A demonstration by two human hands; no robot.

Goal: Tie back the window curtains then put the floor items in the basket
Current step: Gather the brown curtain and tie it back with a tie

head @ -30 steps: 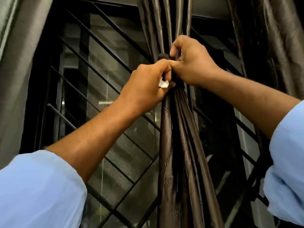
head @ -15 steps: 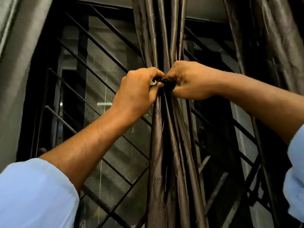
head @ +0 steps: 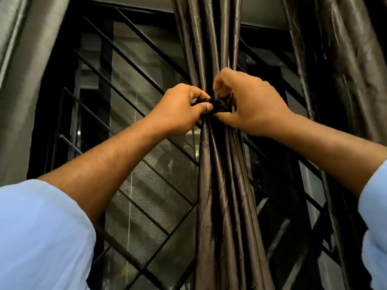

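Note:
A brown, glossy curtain [head: 211, 185] hangs bunched into a narrow bundle in front of the window. A dark tie-back band [head: 219, 105] wraps the bundle at its waist. My left hand [head: 180, 111] pinches the band's left end between thumb and fingers. My right hand [head: 249, 101] curls its fingers round the band's right end, right beside the left hand. Most of the band is hidden behind my fingers. No floor items or basket are in view.
Behind the curtain is a window with a black metal grille [head: 134, 130] and mesh screen. A second brown curtain [head: 343, 70] hangs at the right. A grey curtain [head: 23, 80] hangs at the left edge.
Both hands slid down the bundle with the band and now sit side by side at the same height. The white tag seen at the left fingers is no longer visible.

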